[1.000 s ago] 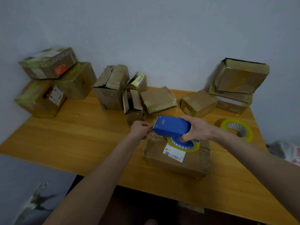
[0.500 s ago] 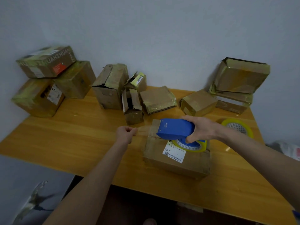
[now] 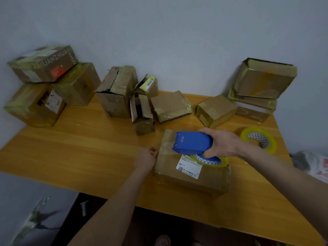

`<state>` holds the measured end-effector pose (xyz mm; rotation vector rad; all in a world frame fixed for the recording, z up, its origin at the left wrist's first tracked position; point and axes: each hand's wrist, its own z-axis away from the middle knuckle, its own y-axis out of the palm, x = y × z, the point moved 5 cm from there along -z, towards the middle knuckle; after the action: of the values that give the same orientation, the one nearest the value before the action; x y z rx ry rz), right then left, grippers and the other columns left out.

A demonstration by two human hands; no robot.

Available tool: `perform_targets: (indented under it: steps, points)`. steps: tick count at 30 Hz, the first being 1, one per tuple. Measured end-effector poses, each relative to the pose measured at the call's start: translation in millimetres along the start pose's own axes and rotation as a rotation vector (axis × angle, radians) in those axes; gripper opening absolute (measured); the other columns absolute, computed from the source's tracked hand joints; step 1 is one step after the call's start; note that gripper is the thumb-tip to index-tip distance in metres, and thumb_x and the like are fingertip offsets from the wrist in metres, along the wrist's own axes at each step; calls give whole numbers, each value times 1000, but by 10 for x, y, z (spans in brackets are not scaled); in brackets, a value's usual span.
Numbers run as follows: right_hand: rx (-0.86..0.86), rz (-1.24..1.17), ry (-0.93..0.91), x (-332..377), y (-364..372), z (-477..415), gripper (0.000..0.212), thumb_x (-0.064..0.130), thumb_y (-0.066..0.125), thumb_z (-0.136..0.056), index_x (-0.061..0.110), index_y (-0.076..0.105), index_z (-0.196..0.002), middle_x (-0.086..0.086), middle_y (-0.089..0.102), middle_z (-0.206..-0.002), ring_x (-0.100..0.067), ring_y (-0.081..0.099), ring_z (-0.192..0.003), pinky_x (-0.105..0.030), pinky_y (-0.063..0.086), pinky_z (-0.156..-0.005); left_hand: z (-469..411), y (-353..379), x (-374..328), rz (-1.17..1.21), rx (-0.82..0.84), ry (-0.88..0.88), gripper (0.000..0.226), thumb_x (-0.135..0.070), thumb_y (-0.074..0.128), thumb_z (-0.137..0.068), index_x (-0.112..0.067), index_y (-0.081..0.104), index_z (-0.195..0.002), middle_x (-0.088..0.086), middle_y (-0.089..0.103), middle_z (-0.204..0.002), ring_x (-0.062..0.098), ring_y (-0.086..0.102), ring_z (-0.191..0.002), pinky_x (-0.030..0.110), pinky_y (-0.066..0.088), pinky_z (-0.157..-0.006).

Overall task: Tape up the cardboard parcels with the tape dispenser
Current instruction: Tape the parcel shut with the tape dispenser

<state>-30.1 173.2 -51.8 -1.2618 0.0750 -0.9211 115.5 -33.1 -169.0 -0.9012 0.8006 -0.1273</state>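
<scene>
Blue tape dispenser [image 3: 192, 142]: just above the parcel [image 3: 191, 180] top, roll side down; shell logo too small to read.
Right hand [image 3: 223, 144]: fingers and thumb clamped round the dispenser's rear.
Left hand [image 3: 145, 159]: fingers curled together, touching the parcel's left top edge; can't tell what they pinch.
Parcel: near the wooden table [image 3: 79, 148] front edge; white shipping label [image 3: 190, 167] with QR code, text unreadable.
Other writing: "UANZHUAN" on top-left stacked box [image 3: 42, 63]; barcode on small box [image 3: 150, 83].

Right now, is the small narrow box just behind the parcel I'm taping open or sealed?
Open. The small narrow box has its flaps spread apart, with a dark gap showing between them.
</scene>
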Motion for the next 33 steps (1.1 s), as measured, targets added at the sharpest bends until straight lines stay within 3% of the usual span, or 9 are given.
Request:
perform_targets:
  steps: [3,7,10,12,16,19,23,27,33]
  points:
    - [-6,-7,4,-9,11,-10,68,37,74,-68,41,41,-127,11,58,-99,-13,58,-88,-27,50,-69,-9,-12,-109,-183,7,98,43,-39,33,-102,-32,38,-144,9,59,-122,25,58,-106,36,48,-84]
    - [-6,-22,17,-13,4,-19,67,38,74,-68,41,41,-126,11,58,-98,-12,58,-87,-25,48,-67,0,-156,-178,-323,-11,17,61,-39,47,-97,-30,20,-151,19,21,-149,33,47,-123,40,46,-90]
    - [-14,-28,18,-21,4,-20,66,38,74,-68,41,41,-125,12,58,-98,-11,57,-86,-23,46,-63,68,-248,-224,-178,-53,81,45,-29,50,-98,-19,44,-141,13,35,-147,24,48,-124,36,45,-98]
    - [-16,-16,14,-18,13,-26,65,38,74,-68,41,41,-125,10,58,-98,-13,58,-86,-25,49,-66,195,-198,-322,55,-22,180,37,-24,44,-100,-17,49,-136,3,55,-130,7,57,-98,17,47,-78]
    - [-14,-30,12,-31,12,-33,64,40,74,-67,41,42,-123,11,58,-98,-13,58,-87,-27,51,-68,436,94,-386,243,247,182,57,-37,33,-102,-24,8,-152,0,34,-149,20,39,-133,30,36,-103]
    - [-7,-30,7,-23,8,-41,62,40,74,-67,40,43,-121,11,58,-98,-12,58,-86,-28,51,-68,425,41,-275,37,126,192,57,-37,28,-103,-19,7,-153,4,19,-158,21,23,-143,36,24,-114]
    - [-12,-39,-9,-26,-12,-23,59,41,75,-67,40,44,-118,10,57,-97,-10,56,-85,-24,45,-64,561,76,-419,-449,-42,556,73,-53,36,-96,-22,0,-152,-2,-2,-160,8,-8,-143,29,-7,-112]
    - [-45,68,-44,52,-19,9,81,54,74,-66,43,35,-136,14,53,-101,-12,52,-89,-24,38,-64,583,246,-426,-555,146,581,119,-85,44,-69,-19,-8,-152,-1,-9,-160,13,-10,-146,34,-5,-115]
    - [-44,111,-84,88,-49,70,78,55,71,-68,49,34,-136,16,55,-104,-12,54,-91,-27,42,-64,563,242,-364,-775,87,563,123,-62,69,-71,-17,-14,-150,-1,-21,-156,15,-13,-146,38,-1,-120]
